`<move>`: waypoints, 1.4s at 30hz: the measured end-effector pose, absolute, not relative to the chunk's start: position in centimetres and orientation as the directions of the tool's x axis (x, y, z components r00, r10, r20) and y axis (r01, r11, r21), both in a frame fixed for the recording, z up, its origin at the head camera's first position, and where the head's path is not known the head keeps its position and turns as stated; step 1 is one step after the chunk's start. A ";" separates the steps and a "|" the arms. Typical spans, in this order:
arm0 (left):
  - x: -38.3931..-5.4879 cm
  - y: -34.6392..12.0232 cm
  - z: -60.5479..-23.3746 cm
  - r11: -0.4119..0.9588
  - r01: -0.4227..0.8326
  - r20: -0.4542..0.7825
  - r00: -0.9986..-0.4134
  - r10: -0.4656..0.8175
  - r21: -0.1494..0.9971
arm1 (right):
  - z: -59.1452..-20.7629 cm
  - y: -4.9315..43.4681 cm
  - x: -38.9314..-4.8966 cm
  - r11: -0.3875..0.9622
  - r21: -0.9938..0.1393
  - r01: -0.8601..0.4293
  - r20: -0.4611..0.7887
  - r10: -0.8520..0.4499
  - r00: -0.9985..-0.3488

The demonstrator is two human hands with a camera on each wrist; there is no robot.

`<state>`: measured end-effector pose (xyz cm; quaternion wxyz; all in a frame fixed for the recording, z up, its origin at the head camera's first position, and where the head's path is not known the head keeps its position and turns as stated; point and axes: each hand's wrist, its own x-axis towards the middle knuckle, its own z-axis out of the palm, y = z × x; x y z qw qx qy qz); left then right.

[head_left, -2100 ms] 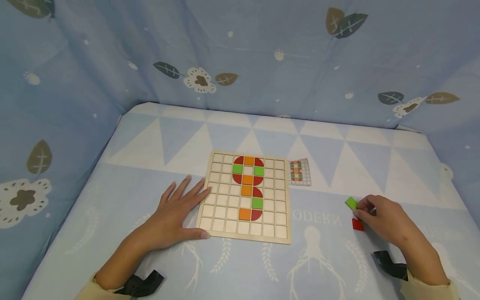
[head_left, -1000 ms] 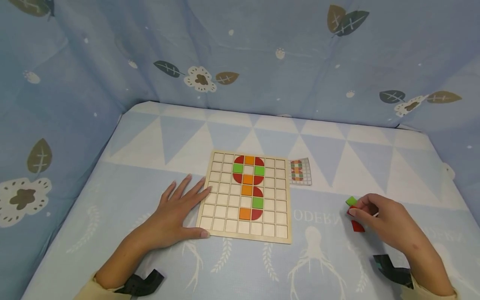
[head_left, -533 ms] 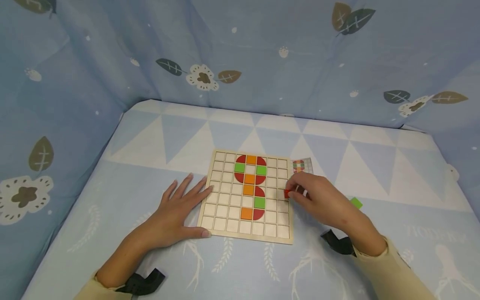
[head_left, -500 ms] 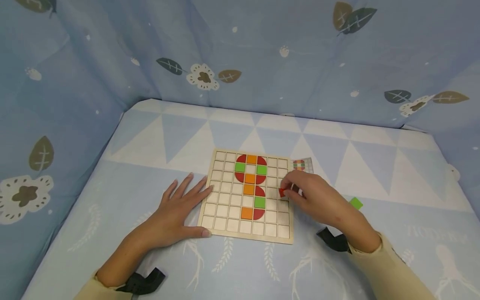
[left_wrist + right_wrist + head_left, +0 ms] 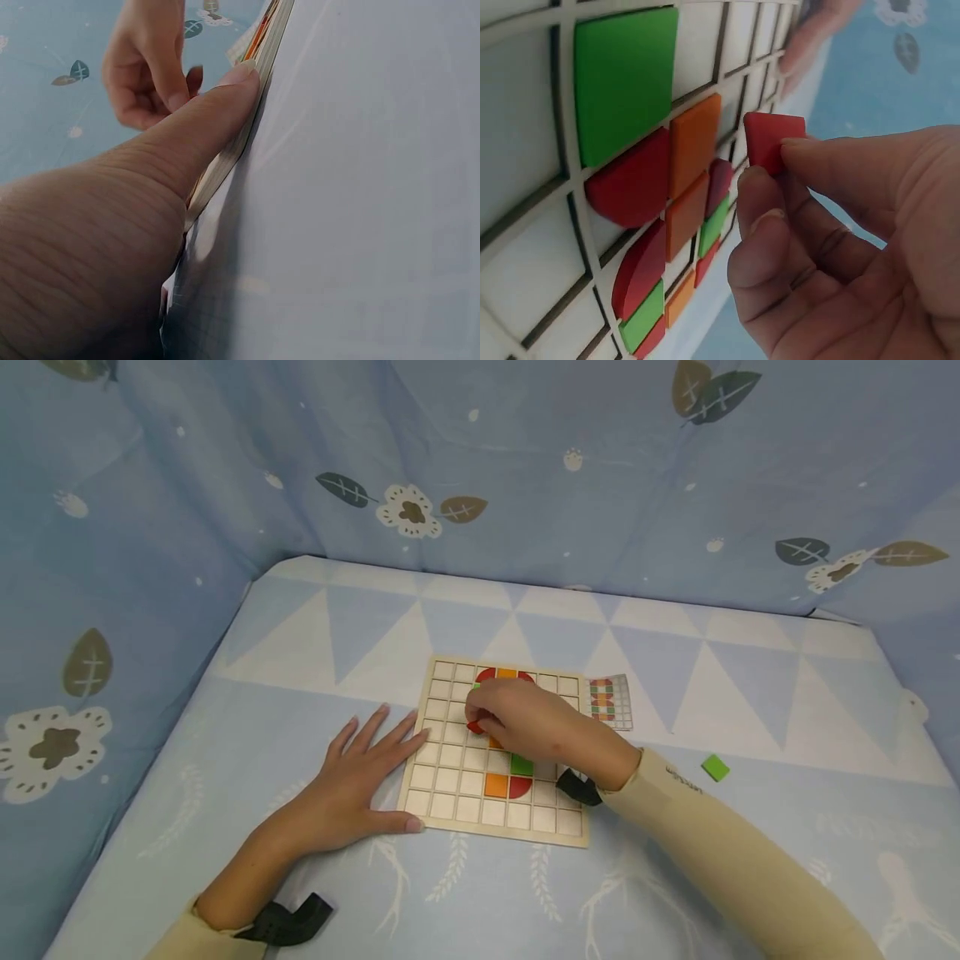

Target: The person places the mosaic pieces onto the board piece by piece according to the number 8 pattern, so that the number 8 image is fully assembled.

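Note:
In the head view, a wooden grid board (image 5: 471, 784) holds orange squares (image 5: 496, 785), green squares (image 5: 522, 765) and red quarter-round tiles (image 5: 521, 787) in some cells. My right hand (image 5: 521, 718) hovers over the board's middle, pinching a small red tile (image 5: 772, 139) between thumb and fingers, seen close in the right wrist view. That hand covers some of the upper tiles. My left hand (image 5: 360, 781) lies flat with fingers spread, its fingertips and thumb touching the board's left edge. The left wrist view shows the thumb (image 5: 217, 109) against the board's side.
A small printed card (image 5: 622, 702) with a coloured grid pattern lies beside the board's right edge. One loose green square (image 5: 716, 767) lies farther right on the patterned cloth (image 5: 337, 647). The right sleeve (image 5: 720, 843) covers part of the cloth near it.
My right hand picked up a red tile beside the green square and carried it left over the board. The other loose red tile is out of sight. My left hand has stayed put.

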<state>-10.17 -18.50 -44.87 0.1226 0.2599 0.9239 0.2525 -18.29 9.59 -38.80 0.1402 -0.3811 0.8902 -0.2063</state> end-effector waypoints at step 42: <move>-10.0 -18.1 -44.8 0.761 0.375 -0.139 -0.847 0.513 0.529 | -40.0 27.2 -8.1 0.798 -0.500 -0.337 0.033 -0.372 -0.928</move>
